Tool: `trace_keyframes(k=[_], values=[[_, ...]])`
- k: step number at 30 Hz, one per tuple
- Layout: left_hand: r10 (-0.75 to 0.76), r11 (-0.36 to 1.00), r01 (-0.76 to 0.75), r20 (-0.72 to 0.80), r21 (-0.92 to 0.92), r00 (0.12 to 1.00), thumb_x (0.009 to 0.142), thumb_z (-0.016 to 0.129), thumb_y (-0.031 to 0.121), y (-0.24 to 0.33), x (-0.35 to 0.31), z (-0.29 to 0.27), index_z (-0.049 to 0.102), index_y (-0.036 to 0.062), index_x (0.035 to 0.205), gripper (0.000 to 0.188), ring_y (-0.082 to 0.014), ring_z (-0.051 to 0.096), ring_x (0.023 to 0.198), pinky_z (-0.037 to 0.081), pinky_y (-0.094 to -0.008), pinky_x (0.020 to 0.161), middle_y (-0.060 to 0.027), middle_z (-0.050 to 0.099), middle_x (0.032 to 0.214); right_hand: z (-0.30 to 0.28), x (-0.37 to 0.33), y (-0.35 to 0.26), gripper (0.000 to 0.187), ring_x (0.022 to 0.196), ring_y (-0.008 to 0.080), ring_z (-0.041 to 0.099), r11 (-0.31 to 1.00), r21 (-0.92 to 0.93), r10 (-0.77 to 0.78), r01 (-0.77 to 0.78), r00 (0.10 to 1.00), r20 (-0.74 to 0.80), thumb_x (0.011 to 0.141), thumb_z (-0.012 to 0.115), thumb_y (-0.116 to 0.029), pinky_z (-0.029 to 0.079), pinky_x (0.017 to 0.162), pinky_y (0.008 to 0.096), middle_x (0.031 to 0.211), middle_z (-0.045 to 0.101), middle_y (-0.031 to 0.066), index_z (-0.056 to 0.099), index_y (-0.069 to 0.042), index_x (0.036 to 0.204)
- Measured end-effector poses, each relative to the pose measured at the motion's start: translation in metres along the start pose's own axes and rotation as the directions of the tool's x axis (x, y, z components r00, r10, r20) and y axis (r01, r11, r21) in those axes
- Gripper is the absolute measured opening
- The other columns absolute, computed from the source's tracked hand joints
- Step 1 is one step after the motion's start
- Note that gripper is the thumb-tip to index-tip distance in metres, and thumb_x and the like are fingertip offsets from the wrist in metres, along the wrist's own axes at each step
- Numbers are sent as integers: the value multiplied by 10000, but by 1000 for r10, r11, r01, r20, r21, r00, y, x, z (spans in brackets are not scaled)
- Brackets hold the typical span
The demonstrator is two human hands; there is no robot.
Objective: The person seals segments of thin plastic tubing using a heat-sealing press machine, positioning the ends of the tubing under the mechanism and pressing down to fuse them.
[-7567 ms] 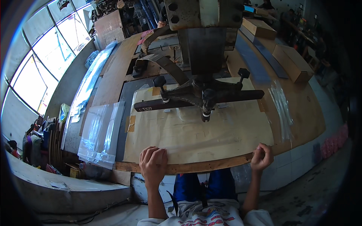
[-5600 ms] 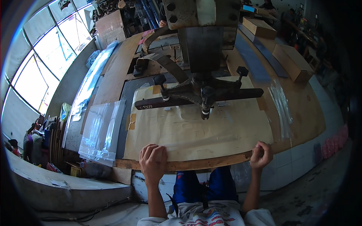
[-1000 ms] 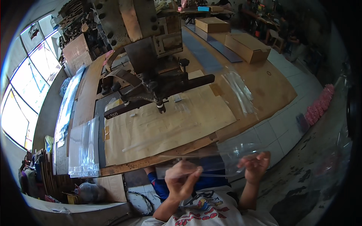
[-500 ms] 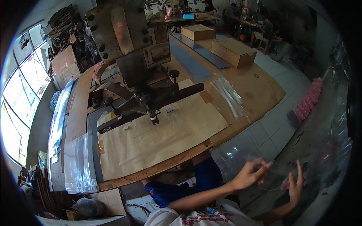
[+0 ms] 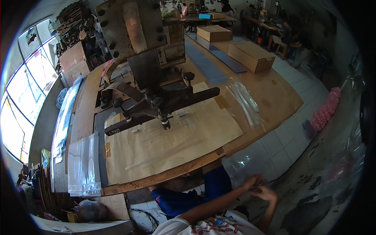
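Observation:
Low at the right, in front of my knees, my two hands come together. My left hand (image 5: 252, 181) is closed, its fingers bunched near the other hand. My right hand (image 5: 265, 192) is bent inward, fingers curled toward the left one. Whatever they hold is too small and blurred to make out. Beside them, to the upper left, lies clear plastic film (image 5: 241, 166). Left of my hands stands a press machine (image 5: 156, 102) with a dark bar, above a brown paper sheet (image 5: 176, 141) on the worktable.
Clear plastic sleeves (image 5: 84, 168) lie at the table's left, and clear strips (image 5: 244, 102) at its right. Two cardboard boxes (image 5: 250, 56) (image 5: 213, 33) stand farther back. A pink bundle (image 5: 327, 109) is on the right. Other people (image 5: 286, 29) sit at far tables.
My hands, apart before with a thin pale loop between them, have come together, the right one moving left. The view has shifted slightly.

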State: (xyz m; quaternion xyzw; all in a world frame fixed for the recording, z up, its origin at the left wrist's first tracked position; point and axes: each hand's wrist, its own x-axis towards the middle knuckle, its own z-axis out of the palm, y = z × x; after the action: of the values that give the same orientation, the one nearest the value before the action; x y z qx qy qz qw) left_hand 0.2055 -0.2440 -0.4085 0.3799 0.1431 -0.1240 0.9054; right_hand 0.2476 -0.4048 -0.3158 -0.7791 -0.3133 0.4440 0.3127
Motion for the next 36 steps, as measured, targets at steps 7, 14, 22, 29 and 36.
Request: trace_keyframes(k=[7, 14, 22, 29, 36], values=[[-87, 993, 86, 7, 78, 996, 1089, 473, 466, 38, 1, -10, 587, 31, 1381, 536, -269, 616, 1290, 478, -429, 1096, -153, 628, 1436, -38, 26, 36, 406, 751, 194, 689, 989, 4, 147, -150, 967, -208, 1020, 650, -408, 542, 726, 376, 869, 739, 77, 747, -17, 1077], [36, 982, -56, 113, 178, 993, 1076, 544, 476, 37, -102, -62, 603, 67, 1292, 466, -157, 665, 958, 539, -323, 851, -71, 691, 1100, -86, 154, 173, 348, 627, 212, 674, 997, -13, 53, -78, 781, -622, 1034, 574, -275, 537, 588, 372, 725, 691, 111, 730, 29, 966], [269, 933, -171, -299, 317, 915, 1031, 670, 255, 68, -371, -131, 683, 45, 972, 219, -107, 620, 667, 470, -253, 578, -11, 647, 738, -155, 180, 288, 321, 945, 366, 721, 789, -354, 18, -502, 595, -803, 1011, 633, -316, 570, 839, 512, 1038, 744, 181, 731, -11, 982], [317, 787, -553, -948, 274, -19, 993, 700, 209, -62, -557, -190, 457, 171, 1415, 488, -166, 534, 654, 459, -341, 581, -41, 622, 864, -108, 209, 250, 315, 1061, 382, 694, 769, -365, 85, -525, 650, -755, 999, 625, -337, 563, 916, 520, 1142, 722, 169, 705, -36, 1045], [592, 687, -264, -732, 678, -338, 971, 672, 151, 13, -556, -120, 596, 52, 947, 126, -107, 535, 646, 438, -270, 601, -6, 554, 735, 14, 269, 336, 740, 1390, 393, 517, 793, -584, 61, -176, 976, -211, 942, 666, -557, 382, 1186, 513, 1491, 565, 210, 558, -39, 1459]])
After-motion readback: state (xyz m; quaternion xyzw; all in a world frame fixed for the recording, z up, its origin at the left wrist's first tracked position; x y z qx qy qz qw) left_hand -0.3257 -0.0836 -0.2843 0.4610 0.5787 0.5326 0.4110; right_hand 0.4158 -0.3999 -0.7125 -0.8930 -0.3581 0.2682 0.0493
